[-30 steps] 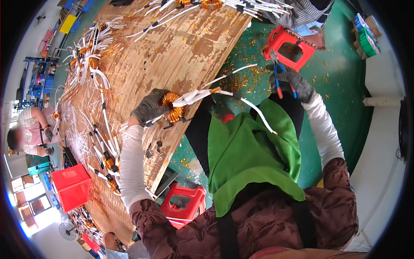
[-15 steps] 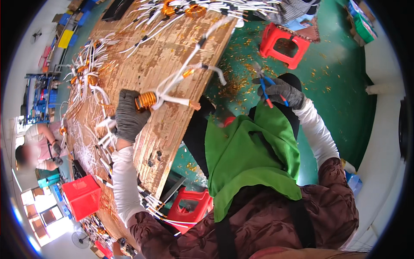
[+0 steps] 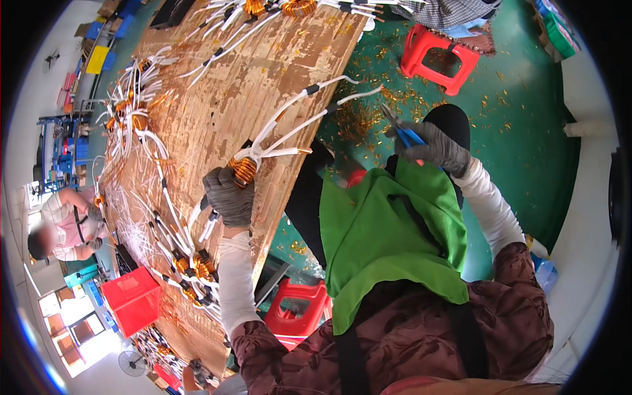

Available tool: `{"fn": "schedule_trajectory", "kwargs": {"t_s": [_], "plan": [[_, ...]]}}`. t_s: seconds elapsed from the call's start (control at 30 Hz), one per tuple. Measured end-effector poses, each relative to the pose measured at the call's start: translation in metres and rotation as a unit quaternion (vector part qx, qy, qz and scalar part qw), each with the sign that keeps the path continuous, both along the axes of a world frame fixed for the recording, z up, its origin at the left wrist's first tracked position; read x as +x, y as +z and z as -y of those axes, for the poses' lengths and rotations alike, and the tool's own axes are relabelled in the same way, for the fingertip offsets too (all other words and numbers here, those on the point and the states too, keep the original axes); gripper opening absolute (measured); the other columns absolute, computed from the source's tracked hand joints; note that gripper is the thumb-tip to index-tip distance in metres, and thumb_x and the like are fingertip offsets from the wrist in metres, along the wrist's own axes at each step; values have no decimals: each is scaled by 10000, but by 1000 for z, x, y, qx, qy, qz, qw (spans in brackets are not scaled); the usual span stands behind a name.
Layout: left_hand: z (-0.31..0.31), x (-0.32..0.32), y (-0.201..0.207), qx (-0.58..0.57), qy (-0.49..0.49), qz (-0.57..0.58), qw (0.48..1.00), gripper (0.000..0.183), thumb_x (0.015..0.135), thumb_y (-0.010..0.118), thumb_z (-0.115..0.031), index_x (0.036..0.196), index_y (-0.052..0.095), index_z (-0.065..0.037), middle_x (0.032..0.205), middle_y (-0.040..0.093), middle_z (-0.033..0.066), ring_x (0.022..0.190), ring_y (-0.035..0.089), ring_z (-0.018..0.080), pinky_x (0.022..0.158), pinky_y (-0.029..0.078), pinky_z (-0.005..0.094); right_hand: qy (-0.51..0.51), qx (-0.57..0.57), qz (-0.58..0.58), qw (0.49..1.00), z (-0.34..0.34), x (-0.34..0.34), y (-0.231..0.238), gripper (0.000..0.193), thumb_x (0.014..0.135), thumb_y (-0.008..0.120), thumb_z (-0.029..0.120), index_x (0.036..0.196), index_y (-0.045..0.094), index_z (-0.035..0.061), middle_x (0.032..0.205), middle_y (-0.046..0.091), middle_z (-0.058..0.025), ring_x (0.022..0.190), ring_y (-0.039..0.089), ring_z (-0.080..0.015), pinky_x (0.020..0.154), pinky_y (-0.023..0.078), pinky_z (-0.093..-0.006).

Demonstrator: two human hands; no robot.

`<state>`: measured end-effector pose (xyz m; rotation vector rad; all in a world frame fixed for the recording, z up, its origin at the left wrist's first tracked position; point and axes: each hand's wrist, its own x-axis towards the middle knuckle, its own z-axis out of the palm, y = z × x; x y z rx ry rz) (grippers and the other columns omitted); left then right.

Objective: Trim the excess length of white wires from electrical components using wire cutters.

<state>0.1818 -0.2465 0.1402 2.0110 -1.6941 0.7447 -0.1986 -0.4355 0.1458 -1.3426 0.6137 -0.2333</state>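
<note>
Left hand (image 3: 229, 197) curls around the coil (image 3: 245, 171) above the table (image 3: 263, 79), right hand (image 3: 441, 149) wraps the pliers (image 3: 409, 137); coil probably dense and rigid, its white leads (image 3: 283, 152) bendy and apt to swing, so grip the wound body without scraping the copper.

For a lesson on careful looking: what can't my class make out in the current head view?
All in the head view:
1. Lower part of the held toroidal coil: behind the gloved left hand.
2. Much of the pliers' handles: covered by the gloved right hand.
3. Top of the far toroidal coil: cut off by the upper edge.
4. What the co-worker's hand holds, if anything: too small.
</note>
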Motion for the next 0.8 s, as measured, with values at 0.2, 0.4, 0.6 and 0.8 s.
{"fn": "schedule_trajectory", "kwargs": {"t_s": [0.2, 0.4, 0.6, 0.8], "plan": [[-20, -10, 5, 123, -42, -21, 991, 474, 579, 802, -252, 919, 530, -67, 901, 520, 136, 819, 516, 322, 684, 441, 438, -29, -257, 45, 965, 37, 119, 29, 429, 798, 591, 184, 1214, 515, 109, 955, 621, -61, 834, 590, -172, 698, 494, -310], [-27, -23, 7, 180, 9, -70, 981, 453, 588, 763, -345, 891, 551, -84, 883, 527, 116, 850, 504, 313, 720, 405, 454, 74, -382, -86, 917, 13, 130, -3, 252, 785, 593, 193, 995, 560, 60, 812, 617, -142, 770, 619, -279, 683, 490, -352], [-26, -28, 8, 200, 35, -27, 979, 425, 625, 736, -341, 893, 563, -60, 874, 536, 142, 854, 501, 338, 692, 421, 465, -133, -196, 16, 971, -77, 117, -112, 269, 794, 612, 145, 1044, 565, 58, 903, 613, -95, 808, 605, -193, 717, 484, -321], [-1, -12, 41, 224, -34, -183, 957, 305, 710, 707, -282, 897, 606, -63, 869, 577, 140, 832, 553, 333, 679, 460, 444, -228, -38, 81, 969, -70, 104, -111, 333, 832, 607, 126, 1150, 540, 51, 978, 586, -32, 857, 552, -126, 773, 460, -287]]}}
